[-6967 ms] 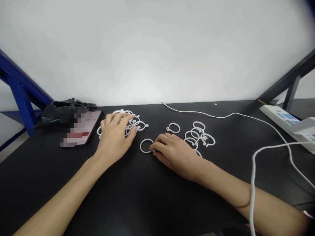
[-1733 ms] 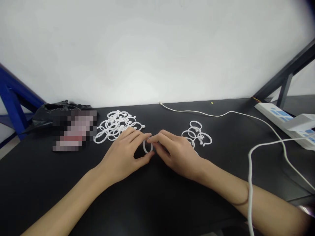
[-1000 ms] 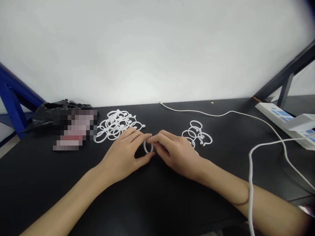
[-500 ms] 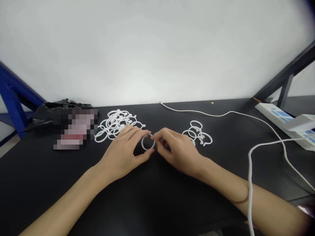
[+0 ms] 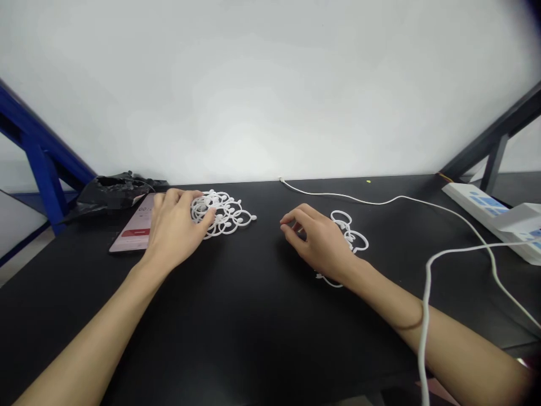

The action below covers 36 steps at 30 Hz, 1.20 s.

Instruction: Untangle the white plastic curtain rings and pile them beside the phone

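My left hand [image 5: 180, 223] is at the left side of a pile of thin white rings [image 5: 228, 217], each with a small knob. Its fingers and thumb are spread, with the thumb over the rings; no ring shows in its grasp. My right hand [image 5: 316, 239] hovers over the table to the right of the pile, its fingers loosely curled and slightly apart, holding nothing visible. Behind it lies a smaller group of white rings [image 5: 358, 241], partly hidden by the hand. Part of another white ring [image 5: 332, 283] shows below my right wrist.
A phone [image 5: 133, 231] lies left of my left hand, near a crumpled black plastic bag [image 5: 105, 194]. A white cable [image 5: 338, 195] crosses the black table [image 5: 236, 316], and another cable [image 5: 428, 282] loops over my right forearm. A white power strip [image 5: 486, 203] sits at right.
Both hands were together around a white ring; now they are apart. My left hand has moved left to the pile, and a ring now shows under my right wrist.
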Motion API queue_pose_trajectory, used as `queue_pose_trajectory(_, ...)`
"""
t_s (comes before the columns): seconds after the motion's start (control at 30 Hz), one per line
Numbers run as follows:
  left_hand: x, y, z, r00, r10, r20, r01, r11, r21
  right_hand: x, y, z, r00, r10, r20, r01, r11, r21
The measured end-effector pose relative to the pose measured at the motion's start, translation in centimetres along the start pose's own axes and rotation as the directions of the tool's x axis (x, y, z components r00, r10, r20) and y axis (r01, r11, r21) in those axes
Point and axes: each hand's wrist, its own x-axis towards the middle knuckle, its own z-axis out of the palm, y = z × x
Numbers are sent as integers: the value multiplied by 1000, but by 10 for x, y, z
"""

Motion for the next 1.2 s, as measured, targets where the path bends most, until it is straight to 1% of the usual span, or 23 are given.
queue_pose_trajectory(0.17, 5, -10, 6, 997, -59, 44, 60, 998, -27, 1, 0, 1, 1000, 12, 22, -12, 1000, -24)
queue_pose_trajectory(0.3, 7, -10, 7, 993, -91, 72, 96, 993, -72, 1, 1, 2, 1000, 2, 25, -1, 1000, -29)
queue_pose_trajectory(0.4, 8, -8, 5, 993, -84, 77, 91, 992, -88, 0, 2, 3, 1000, -6, 23, 7, 999, -36)
queue_pose_trajectory(0.57, 7, -6, 1, 998, -65, 28, 67, 993, -95, 1, 1, 3, 1000, -16, 2, 16, 996, -85)
queue_pose_trajectory(0.67, 7, -4, -1, 999, -51, -11, 50, 994, -95, 3, 4, 1, 998, -25, -50, 16, 984, -176)
queue_pose_trajectory(0.73, 5, -1, -3, 999, -34, -29, 32, 995, -96, 6, 9, -2, 995, -15, -103, -13, 964, -266)
queue_pose_trajectory(0.8, 2, 6, -6, 998, 19, -51, -24, 995, -102, 9, 17, -6, 987, 12, -159, -70, 929, -363)
queue_pose_trajectory(0.87, -5, 17, -9, 989, 126, -72, -134, 983, -125, 12, 26, -10, 978, 61, -200, -147, 882, -447)
queue_pose_trajectory(0.9, -8, 22, -11, 978, 197, -72, -206, 967, -147, 13, 31, -13, 974, 92, -205, -182, 860, -477)
queue_pose_trajectory(0.97, -17, 34, -12, 937, 346, -48, -349, 914, -208, 15, 40, -17, 967, 159, -200, -242, 824, -512)
queue_pose_trajectory(1.03, -25, 42, -12, 881, 472, 4, -453, 848, -273, 17, 46, -21, 958, 222, -183, -286, 805, -520)
queue_pose_trajectory(1.1, -31, 47, -9, 835, 546, 66, -500, 804, -321, 18, 48, -24, 947, 275, -169, -322, 795, -515)
queue_pose_trajectory(1.13, -33, 48, -7, 821, 563, 95, -506, 795, -334, 18, 48, -25, 939, 303, -162, -342, 790, -509)
queue_pose_trajectory(1.2, -35, 48, -4, 809, 571, 139, -501, 794, -345, 19, 45, -27, 922, 362, -136, -380, 779, -499)
